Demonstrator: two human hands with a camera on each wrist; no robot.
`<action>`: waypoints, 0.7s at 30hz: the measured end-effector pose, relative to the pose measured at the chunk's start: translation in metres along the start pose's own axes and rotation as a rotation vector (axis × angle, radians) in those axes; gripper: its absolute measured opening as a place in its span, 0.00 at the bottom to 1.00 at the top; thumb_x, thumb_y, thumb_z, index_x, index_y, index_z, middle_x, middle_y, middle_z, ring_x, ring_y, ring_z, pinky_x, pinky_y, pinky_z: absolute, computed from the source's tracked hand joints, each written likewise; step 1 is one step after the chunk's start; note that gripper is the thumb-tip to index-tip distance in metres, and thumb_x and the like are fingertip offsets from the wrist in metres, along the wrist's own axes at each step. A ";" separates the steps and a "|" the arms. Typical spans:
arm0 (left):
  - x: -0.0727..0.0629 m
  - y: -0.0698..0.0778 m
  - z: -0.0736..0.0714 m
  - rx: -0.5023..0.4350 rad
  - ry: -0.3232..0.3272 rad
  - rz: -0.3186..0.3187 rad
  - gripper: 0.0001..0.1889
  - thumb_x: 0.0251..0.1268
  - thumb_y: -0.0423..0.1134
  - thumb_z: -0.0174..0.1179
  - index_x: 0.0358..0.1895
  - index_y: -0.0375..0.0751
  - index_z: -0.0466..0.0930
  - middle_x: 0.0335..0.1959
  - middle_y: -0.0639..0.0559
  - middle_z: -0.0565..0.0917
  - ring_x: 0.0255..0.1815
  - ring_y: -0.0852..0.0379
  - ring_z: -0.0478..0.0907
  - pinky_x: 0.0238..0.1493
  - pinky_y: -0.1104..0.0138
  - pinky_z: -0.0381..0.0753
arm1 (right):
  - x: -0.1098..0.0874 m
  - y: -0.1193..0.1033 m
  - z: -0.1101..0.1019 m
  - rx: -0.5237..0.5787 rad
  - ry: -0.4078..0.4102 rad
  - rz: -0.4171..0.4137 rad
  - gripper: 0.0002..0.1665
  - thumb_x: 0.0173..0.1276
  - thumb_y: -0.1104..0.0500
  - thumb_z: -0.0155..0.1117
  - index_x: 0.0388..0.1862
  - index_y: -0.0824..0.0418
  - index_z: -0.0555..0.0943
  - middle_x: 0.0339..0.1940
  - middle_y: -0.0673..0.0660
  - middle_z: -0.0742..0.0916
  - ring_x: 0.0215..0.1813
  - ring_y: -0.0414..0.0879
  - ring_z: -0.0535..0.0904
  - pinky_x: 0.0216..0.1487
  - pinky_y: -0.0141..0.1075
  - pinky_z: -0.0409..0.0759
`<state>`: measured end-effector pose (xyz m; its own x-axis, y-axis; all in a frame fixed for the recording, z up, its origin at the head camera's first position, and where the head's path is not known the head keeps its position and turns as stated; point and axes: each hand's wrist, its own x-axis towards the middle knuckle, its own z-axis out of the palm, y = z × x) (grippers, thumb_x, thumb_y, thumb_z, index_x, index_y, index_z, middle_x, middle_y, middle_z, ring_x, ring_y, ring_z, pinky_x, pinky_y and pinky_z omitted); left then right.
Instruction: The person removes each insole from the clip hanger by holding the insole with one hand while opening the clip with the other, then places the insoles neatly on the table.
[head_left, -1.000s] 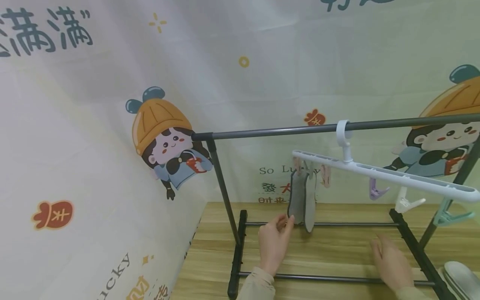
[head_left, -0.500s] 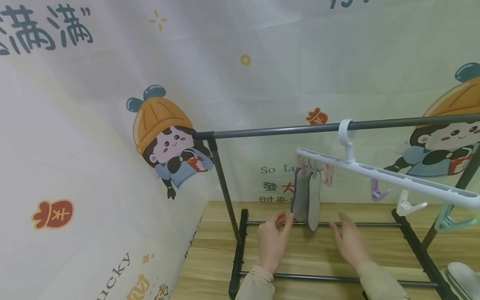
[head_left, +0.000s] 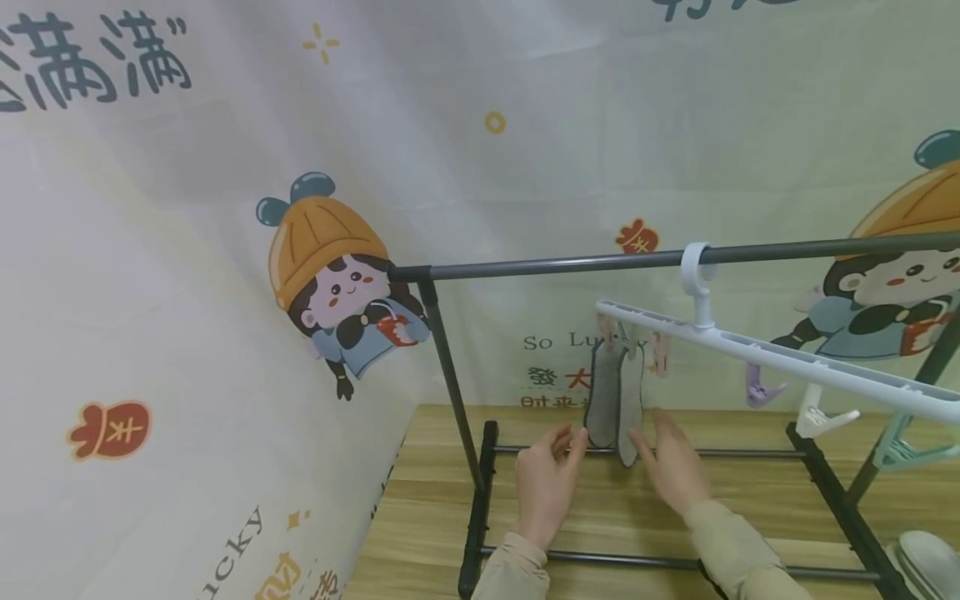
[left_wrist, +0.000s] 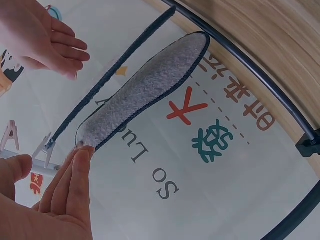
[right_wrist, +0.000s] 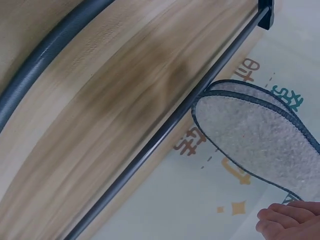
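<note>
Two grey insoles with dark edging hang side by side from clips at the left end of a white hanger (head_left: 795,354). My left hand (head_left: 543,483) is beside the lower edge of the left insole (head_left: 602,400), its thumb apart from the fingers in the left wrist view; whether the fingertips touch cannot be told. My right hand (head_left: 675,467) is by the lower part of the right insole (head_left: 632,400), fingers extended, thumb toward it. In the left wrist view one insole (left_wrist: 145,82) shows its fleecy face, the other its edge. The right wrist view shows fingers (right_wrist: 290,220) below an insole (right_wrist: 255,135).
The hanger hooks over the dark top bar (head_left: 555,267) of a rack on a wooden surface. Spare clips hang rightward, including a purple clip (head_left: 762,387), a white clip (head_left: 821,414) and a green clip (head_left: 911,446). Pale oval items (head_left: 926,558) lie at lower right. A printed cloth hangs behind.
My right hand has moved left from the rack's right side to the right insole. My left hand has stayed nearly in place. The insoles and hanger have shifted slightly right in view.
</note>
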<state>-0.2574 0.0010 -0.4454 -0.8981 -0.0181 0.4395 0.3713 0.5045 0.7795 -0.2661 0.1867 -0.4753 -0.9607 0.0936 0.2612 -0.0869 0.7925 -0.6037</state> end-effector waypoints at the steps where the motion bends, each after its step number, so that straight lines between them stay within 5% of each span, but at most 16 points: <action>1: 0.000 0.000 0.000 0.001 0.000 0.000 0.24 0.71 0.55 0.58 0.49 0.35 0.85 0.39 0.44 0.90 0.40 0.52 0.89 0.39 0.63 0.87 | 0.001 -0.001 0.000 -0.001 -0.004 -0.001 0.40 0.80 0.48 0.48 0.71 0.81 0.57 0.71 0.80 0.64 0.71 0.74 0.61 0.71 0.62 0.60; 21: -0.001 -0.004 -0.003 -0.026 0.019 0.029 0.23 0.70 0.53 0.59 0.48 0.33 0.85 0.40 0.41 0.89 0.40 0.50 0.89 0.38 0.65 0.87 | 0.023 -0.020 0.010 0.026 0.000 0.061 0.48 0.77 0.43 0.52 0.74 0.81 0.50 0.73 0.81 0.60 0.72 0.73 0.60 0.70 0.61 0.64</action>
<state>-0.2569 -0.0034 -0.4476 -0.8825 -0.0201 0.4699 0.4031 0.4826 0.7776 -0.2889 0.1669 -0.4646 -0.9644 0.1409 0.2236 -0.0355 0.7693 -0.6379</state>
